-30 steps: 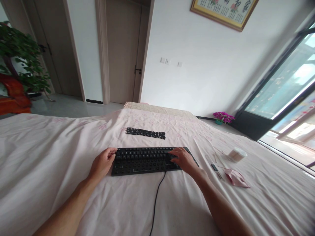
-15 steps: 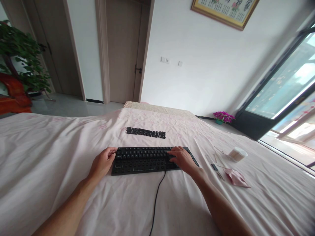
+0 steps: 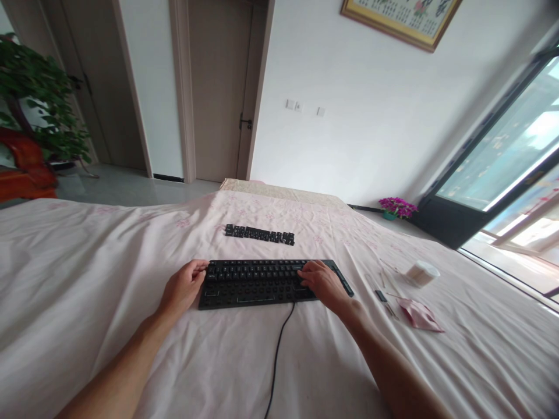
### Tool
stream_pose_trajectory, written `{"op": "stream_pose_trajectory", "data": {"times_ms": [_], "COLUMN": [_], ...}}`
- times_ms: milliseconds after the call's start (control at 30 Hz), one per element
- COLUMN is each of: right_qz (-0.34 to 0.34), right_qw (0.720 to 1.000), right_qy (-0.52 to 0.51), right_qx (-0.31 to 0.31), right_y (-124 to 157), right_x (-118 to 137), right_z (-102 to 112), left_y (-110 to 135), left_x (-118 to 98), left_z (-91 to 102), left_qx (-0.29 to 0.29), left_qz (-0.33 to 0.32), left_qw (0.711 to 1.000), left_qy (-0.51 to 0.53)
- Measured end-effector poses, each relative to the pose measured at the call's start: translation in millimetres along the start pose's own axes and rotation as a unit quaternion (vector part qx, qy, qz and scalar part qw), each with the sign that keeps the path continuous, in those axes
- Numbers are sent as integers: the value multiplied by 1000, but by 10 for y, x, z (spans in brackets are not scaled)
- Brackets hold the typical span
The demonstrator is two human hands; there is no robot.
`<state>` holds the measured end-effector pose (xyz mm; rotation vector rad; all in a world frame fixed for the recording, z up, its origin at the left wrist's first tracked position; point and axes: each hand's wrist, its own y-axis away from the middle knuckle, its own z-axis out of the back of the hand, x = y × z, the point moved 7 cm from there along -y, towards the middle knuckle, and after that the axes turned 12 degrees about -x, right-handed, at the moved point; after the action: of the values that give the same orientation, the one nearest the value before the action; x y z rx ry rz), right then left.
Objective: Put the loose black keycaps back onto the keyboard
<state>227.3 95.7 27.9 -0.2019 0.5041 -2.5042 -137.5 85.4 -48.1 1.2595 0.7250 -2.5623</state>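
Note:
A black keyboard (image 3: 251,285) lies on the pale pink sheet, its cable running toward me. Its upper rows carry keycaps, while the lower rows show bare key stems. My left hand (image 3: 187,280) pinches the keyboard's left edge near the top corner. On the right part of the keyboard rests my right hand (image 3: 322,280), with fingertips touching the keys and the thumb apart from the index finger; I see nothing held in it. Beyond the keyboard, loose black keycaps (image 3: 259,233) are laid out in rows.
To the right are a clear round tub of cotton swabs (image 3: 421,273), several loose swabs, a small dark block (image 3: 381,296), a tweezers-like metal tool (image 3: 392,312) and a folded pink cloth (image 3: 419,315). The black cable (image 3: 276,361) crosses the sheet in front.
The right fingers shift very slightly on the keys. The left hand keeps its place on the keyboard's edge, and the view tilts a touch.

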Motion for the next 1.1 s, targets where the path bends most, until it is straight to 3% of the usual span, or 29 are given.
{"op": "stream_pose_trajectory", "data": {"times_ms": [233, 600, 867, 1100], "right_qz": [-25, -20, -22, -102], "right_qw": [997, 993, 996, 991], "right_qy": [62, 114, 91, 18], "right_qx": [-26, -18, -9, -84], "right_y": [144, 264, 208, 259], "right_x": [104, 201, 176, 19], "right_z": [-53, -162, -131, -77], "left_y": [10, 14, 19, 24], "left_x": [-34, -22, -16, -27], "left_z": [9, 5, 6, 10], "left_qx": [-4, 0, -2, 0], "left_qz": [-11, 0, -2, -8], "left_qw": [1000, 1000, 1000, 1000], "left_qy": [1, 1, -2, 5]}}
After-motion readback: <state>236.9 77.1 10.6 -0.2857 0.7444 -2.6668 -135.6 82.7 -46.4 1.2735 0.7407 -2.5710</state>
